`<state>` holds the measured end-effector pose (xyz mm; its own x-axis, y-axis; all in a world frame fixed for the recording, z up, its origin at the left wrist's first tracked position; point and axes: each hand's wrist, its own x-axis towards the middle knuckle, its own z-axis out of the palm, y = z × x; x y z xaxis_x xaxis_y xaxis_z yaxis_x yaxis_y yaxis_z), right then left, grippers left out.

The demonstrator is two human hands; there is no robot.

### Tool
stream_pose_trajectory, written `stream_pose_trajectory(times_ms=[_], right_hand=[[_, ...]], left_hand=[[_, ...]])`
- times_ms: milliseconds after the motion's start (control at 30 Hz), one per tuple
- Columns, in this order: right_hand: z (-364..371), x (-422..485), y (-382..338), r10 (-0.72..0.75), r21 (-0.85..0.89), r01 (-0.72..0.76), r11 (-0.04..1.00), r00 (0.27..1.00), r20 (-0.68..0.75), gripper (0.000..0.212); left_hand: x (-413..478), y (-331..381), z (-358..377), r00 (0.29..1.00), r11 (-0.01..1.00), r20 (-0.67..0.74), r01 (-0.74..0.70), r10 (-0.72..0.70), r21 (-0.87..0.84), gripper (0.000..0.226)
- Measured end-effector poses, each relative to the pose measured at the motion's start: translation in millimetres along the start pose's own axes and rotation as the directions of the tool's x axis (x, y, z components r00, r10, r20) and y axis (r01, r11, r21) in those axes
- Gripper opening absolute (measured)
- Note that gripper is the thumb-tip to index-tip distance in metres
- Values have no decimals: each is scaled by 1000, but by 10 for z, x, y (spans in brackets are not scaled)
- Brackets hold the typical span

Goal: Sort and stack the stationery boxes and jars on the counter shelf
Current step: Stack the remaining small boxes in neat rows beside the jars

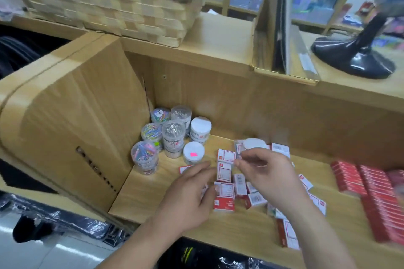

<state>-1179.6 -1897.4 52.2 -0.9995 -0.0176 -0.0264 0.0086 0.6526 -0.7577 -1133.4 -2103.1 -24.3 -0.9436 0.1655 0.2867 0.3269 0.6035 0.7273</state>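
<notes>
Several small red-and-white stationery boxes (224, 196) lie loose on the wooden counter shelf (153, 190). Clear jars of coloured paper clips (144, 156) and of silver clips (173, 132) stand in the shelf's back left corner, beside white-lidded jars (193, 152). Another white-lidded jar (253, 144) sits tilted among the boxes. My left hand (192, 201) reaches flat over the boxes, fingers stretched toward one small box (184, 168). My right hand (271, 174) hovers with curved fingers, its tips at the tilted jar and an upright box (226, 156). Blur hides whether it pinches anything.
Rows of red boxes (363, 183) lie packed at the shelf's right end. On the counter top above stand a woven basket (109, 6), an open cardboard box (264, 50) and a black stand (354, 57). A wooden side panel (76, 116) closes the shelf's left end.
</notes>
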Motion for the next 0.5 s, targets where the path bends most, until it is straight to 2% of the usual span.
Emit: stream_pose_trajectory(times_ms=[133,233,367,500], right_hand=[[-457,-271,394,69,0,-71,997,979,-192,6],[-707,-442,707,88,-53,-110,993,946,-311,15],[-867,-652,987,64,-96,-100,990,945,-320,31],[-886,-729,1196,87,-74,-119,990,936,-341,30]], left_hand=[[615,251,259,987,999,158,5,-14,52,52],[1080,386,517,973,984,228,-4,-37,177,44],[1278,451,775,965,958,188,132,-183,256,37],[1322,482,818,951,951,147,243,-273,190,39]])
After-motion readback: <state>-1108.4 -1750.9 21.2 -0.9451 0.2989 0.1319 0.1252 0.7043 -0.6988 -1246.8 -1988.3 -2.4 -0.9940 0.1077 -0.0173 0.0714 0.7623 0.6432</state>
